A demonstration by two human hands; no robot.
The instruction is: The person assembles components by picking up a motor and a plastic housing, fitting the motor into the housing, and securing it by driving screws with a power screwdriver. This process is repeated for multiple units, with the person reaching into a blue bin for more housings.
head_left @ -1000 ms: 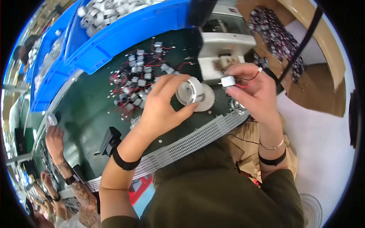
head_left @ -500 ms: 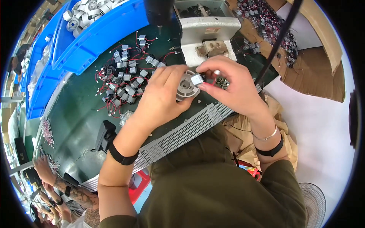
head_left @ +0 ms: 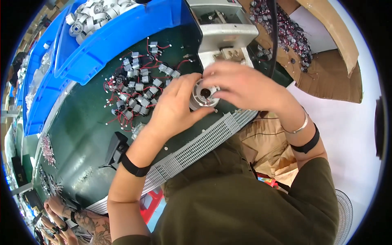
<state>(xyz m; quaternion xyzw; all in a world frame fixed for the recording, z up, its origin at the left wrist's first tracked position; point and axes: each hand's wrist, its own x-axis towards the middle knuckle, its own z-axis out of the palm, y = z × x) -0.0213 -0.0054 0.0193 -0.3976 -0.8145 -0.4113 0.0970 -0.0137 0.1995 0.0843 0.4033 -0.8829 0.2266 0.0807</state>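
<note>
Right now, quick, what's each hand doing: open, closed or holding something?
Left hand: closed around the side of the round pale housing.
Right hand: at the housing's open face, blurred; whether it grips anything can't be told.

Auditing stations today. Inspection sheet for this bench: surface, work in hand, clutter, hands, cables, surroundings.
Surface: dark green bench, scuffed in places; pale perforated strip along the near edge.
Work in hand: white round housing, dark part at its centre.
Clutter: small grey motors heaped loosely left of the housing; pinkish bundle farther left.
Hands: left hand grips the housing's side; right hand is over it, blurred, hold unclear.
Cables: thin red leads tangled among the motors.
Surroundings: blue bin of white parts, grey machine, cardboard box, co-worker's hand at lower left.
</note>
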